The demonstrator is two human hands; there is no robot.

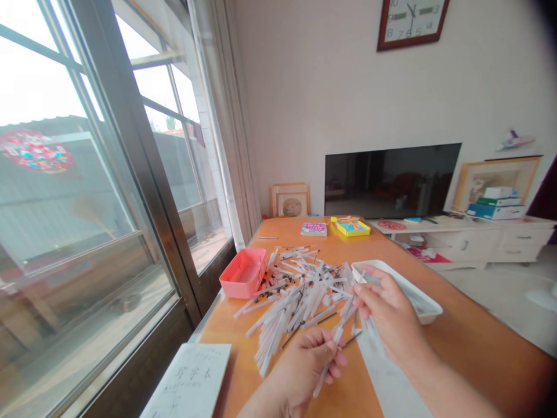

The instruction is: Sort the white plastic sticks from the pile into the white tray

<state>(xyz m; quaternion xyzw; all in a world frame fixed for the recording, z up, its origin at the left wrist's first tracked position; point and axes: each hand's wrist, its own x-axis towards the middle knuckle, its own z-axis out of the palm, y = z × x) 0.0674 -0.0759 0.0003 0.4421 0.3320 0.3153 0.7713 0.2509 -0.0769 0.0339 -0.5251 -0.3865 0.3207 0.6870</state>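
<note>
Above the near part of the table, my left hand [314, 357] is closed around a translucent white pen barrel [321, 381], tilted up to the right. My right hand [389, 306] pinches the upper end of a slim greyish pen part [348, 306] in line with that barrel. Whether the two pieces are joined cannot be made out. Just beyond both hands spreads a loose pile of translucent pen barrels [278, 313], mixed with thin black sticks and small black pieces. A white tray [429, 307] lies behind my right hand, which partly hides it.
A red plastic basket [243, 273] stands left of the pile. A white notebook [191, 377] lies at the near left by the window. At the far end are a pink booklet [314, 229] and a yellow tray [354, 229]. A white strip [387, 371] lies under my right forearm.
</note>
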